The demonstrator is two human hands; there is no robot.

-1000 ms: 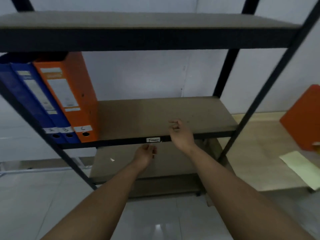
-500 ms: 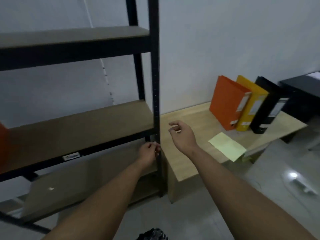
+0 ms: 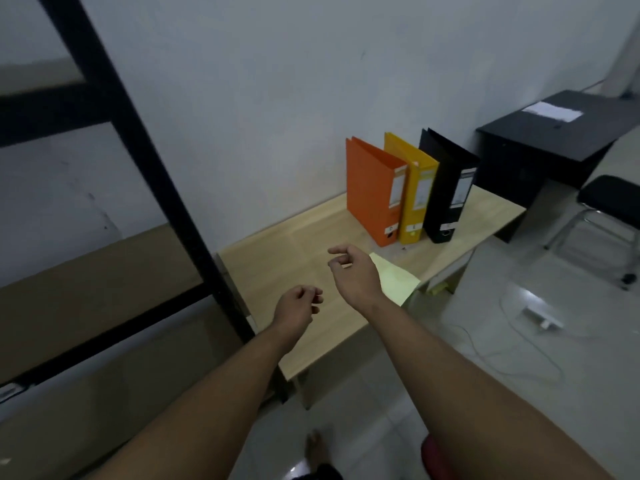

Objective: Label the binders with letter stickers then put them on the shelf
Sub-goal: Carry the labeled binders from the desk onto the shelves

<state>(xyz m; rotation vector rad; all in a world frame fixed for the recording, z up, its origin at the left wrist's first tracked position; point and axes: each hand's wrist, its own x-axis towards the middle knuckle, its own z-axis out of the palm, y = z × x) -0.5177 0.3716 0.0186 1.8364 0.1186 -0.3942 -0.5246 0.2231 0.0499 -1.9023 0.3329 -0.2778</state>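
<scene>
Both hands hover empty over the pale wood-grain table (image 3: 273, 268): the left hand (image 3: 297, 307) and right hand (image 3: 356, 271) have loosely curled fingers and grip nothing. Three stiff, boxy binders stand upright, touching, at the table's far end by the wall: orange binder (image 3: 369, 188), yellow binder (image 3: 415, 199), black binder (image 3: 445, 181) (each spine has white labels, the writing too blurred to read). A thin pale-yellow sheet (image 3: 398, 280) lies flat. The shelf (image 3: 145, 157), black metal with brown boards, stands left.
</scene>
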